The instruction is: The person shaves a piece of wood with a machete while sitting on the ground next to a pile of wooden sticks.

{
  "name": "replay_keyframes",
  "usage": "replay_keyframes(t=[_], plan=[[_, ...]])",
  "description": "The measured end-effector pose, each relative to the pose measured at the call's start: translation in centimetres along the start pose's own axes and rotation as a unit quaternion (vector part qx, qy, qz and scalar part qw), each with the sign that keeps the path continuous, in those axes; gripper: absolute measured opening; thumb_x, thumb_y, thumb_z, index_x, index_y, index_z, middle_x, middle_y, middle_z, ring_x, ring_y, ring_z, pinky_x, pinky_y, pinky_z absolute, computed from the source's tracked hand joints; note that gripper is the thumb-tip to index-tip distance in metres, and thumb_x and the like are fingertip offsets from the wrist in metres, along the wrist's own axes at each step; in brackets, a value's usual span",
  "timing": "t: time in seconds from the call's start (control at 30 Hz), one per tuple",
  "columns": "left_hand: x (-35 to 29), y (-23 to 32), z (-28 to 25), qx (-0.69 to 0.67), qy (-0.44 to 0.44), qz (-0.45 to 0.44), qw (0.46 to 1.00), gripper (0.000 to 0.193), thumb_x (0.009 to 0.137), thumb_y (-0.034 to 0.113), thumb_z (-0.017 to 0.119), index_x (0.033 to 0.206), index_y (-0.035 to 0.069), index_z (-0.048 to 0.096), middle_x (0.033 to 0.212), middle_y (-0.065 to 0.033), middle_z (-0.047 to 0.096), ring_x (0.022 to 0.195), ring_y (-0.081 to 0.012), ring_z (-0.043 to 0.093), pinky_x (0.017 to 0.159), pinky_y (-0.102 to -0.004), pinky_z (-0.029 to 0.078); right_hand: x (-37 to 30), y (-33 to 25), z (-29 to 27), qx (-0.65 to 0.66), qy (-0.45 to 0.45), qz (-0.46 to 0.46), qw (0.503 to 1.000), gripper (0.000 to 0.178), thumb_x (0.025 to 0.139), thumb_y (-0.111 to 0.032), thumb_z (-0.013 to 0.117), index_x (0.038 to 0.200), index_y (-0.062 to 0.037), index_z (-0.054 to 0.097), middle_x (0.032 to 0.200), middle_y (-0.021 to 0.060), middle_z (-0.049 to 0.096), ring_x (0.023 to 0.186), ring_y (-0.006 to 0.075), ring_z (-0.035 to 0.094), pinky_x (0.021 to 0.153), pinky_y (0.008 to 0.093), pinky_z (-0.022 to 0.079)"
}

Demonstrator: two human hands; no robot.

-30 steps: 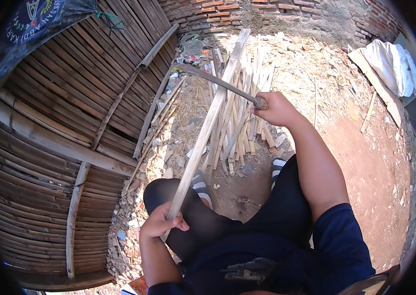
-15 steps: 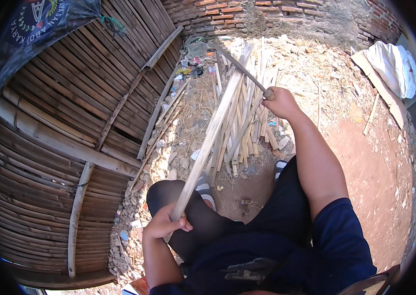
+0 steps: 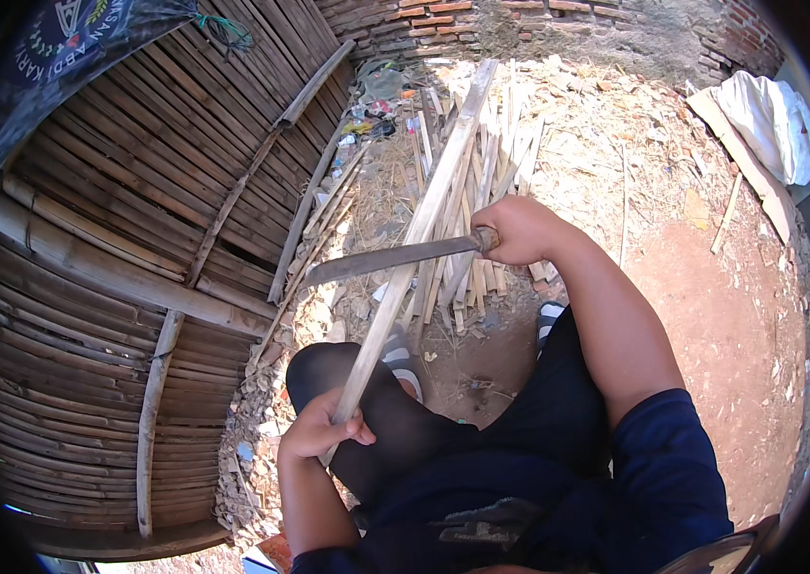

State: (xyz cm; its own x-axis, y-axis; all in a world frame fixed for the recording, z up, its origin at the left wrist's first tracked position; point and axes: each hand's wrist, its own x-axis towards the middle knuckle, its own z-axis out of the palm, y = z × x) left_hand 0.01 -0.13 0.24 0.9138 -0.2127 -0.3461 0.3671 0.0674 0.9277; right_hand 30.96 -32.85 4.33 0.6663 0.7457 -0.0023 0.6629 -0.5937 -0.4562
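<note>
The left hand is curled tight around the near end of a long stick, by the left knee. The stick slants up and away, over a pile of thin sticks on the ground. The right hand is closed in a fist around the handle of a big knife. The blade goes across the top of the stick, near its middle. I cannot tell if it touches the wood.

The work looks partway done, I think. The stick is long and in one piece, and I see no clear cut on it, so most of the work on this one seems left. The pile has lots of sticks. I cannot tell which are done and which are not, or how many are left.
</note>
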Motion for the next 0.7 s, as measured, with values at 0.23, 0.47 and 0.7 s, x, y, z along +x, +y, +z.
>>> replay_keyframes(t=[0.23, 0.47, 0.7], plan=[[0.2, -0.1, 0.0, 0.008, 0.000, -0.008, 1.000, 0.065, 0.081, 0.041, 0.087, 0.114, -0.003, 0.052, 0.082, -0.0067, 0.063, 0.083, -0.0277, 0.075, 0.073, -0.0375, 0.063, 0.7, 6.2, -0.5, 0.146, 0.198, 0.184, 0.952, 0.041, 0.084, -0.033, 0.077, 0.112, -0.0035, 0.071, 0.098, 0.0222, 0.072, 0.093, 0.0395, 0.069, 0.083, 0.0450, 0.054], [0.5, 0.0, 0.4, -0.036, -0.013, 0.014, 0.999, 0.053, 0.084, 0.031, 0.084, 0.112, -0.003, 0.055, 0.083, -0.0057, 0.063, 0.084, -0.0247, 0.075, 0.077, -0.0366, 0.062, -0.8, -0.9, 0.4, -0.027, 0.013, -0.001, 1.000, 0.036, 0.080, -0.029, 0.078, 0.107, -0.0067, 0.072, 0.095, 0.0194, 0.072, 0.094, 0.0396, 0.069, 0.083, 0.0482, 0.054], [0.0, 0.0, 0.0, 0.001, 0.004, -0.004, 1.000, 0.064, 0.082, 0.040, 0.086, 0.115, -0.003, 0.052, 0.082, -0.0063, 0.063, 0.084, -0.0270, 0.075, 0.074, -0.0372, 0.063, 0.9, 2.2, 0.4, 0.044, 0.029, 0.029, 0.998, 0.033, 0.080, -0.028, 0.077, 0.106, -0.0072, 0.073, 0.094, 0.0192, 0.072, 0.092, 0.0382, 0.069, 0.082, 0.0469, 0.054]])
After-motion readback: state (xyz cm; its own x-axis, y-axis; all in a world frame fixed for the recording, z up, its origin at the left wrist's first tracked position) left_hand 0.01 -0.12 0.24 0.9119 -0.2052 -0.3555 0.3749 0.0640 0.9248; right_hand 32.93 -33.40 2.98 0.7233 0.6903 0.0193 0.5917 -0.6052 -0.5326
